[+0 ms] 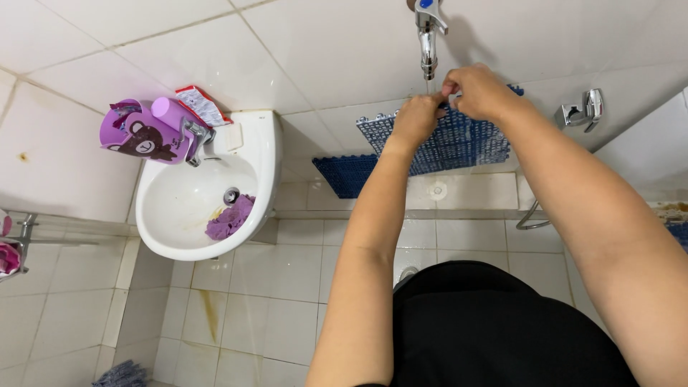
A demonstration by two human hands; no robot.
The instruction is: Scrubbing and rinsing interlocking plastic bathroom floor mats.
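Looking down from head height into a white-tiled bathroom, the view shows two bare arms stretched forward and up toward a wall tap. Both hands grip the upper edge of a blue plastic mat, a stiff grid of small square holes, held tilted on edge just below the chrome tap. The left hand is curled around the mat's top edge, fingers pressed together and bent over it. The right hand sits just beside and slightly above it, thumb and forefinger pinching at the mat's rim right under the spout. A second, darker blue mat of the same gridded plastic lies lower, to the left, partly behind the first.

At left, a glossy white ceramic basin, rounded like a bowl, juts from the wall. Inside it, beside the metal drain, lies a crumpled purple cloth. On the basin's back ledge rests a purple plastic cup with a cartoon bear, next to a lilac bottle and a red and white packet. The basin's chrome faucet stands in front of them. A chrome wall fitting is mounted at right. The floor tiles show yellowish stains. Black clothing fills the lower foreground.
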